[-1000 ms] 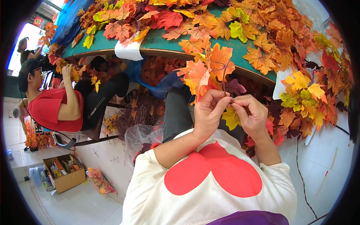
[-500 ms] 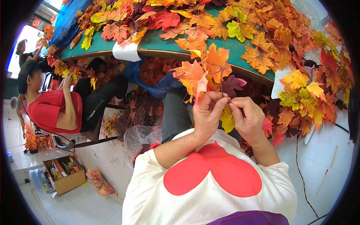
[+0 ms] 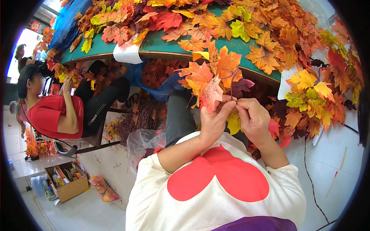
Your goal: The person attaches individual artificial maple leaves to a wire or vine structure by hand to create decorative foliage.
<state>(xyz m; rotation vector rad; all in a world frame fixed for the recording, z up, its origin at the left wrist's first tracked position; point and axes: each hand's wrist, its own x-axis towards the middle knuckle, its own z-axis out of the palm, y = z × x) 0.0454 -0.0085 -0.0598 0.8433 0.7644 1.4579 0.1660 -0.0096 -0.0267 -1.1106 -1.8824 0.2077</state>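
Between my two hands is a bunch of artificial maple leaves (image 3: pixel 228 66) in orange, yellow and pink on a thin brown stem (image 3: pixel 232 81). My left hand (image 3: pixel 214 121) is closed, thumb against fingers, round the lower part of the stem. Close beside it my right hand (image 3: pixel 252 115) pinches the stem's end, its fingertips meeting my left thumb. A pink-orange leaf (image 3: pixel 211 93) hangs over the left fingers and partly hides them. A purple leaf (image 3: pixel 242 87) and a yellow leaf (image 3: pixel 233 122) show behind the hands.
A green table (image 3: pixel 162 49) ahead is heaped with artificial autumn leaves (image 3: pixel 283 34). More leaf sprays (image 3: pixel 308 92) hang at the right. To the left a person in a red shirt (image 3: pixel 58 115) sits working. A box of supplies (image 3: pixel 69 181) and a bag of leaves (image 3: pixel 103 188) lie on the floor.
The leaf bunch has turned slightly, and its pink-orange leaf has swung down over my left fingers. Both hands keep their pinch at nearly the same place.
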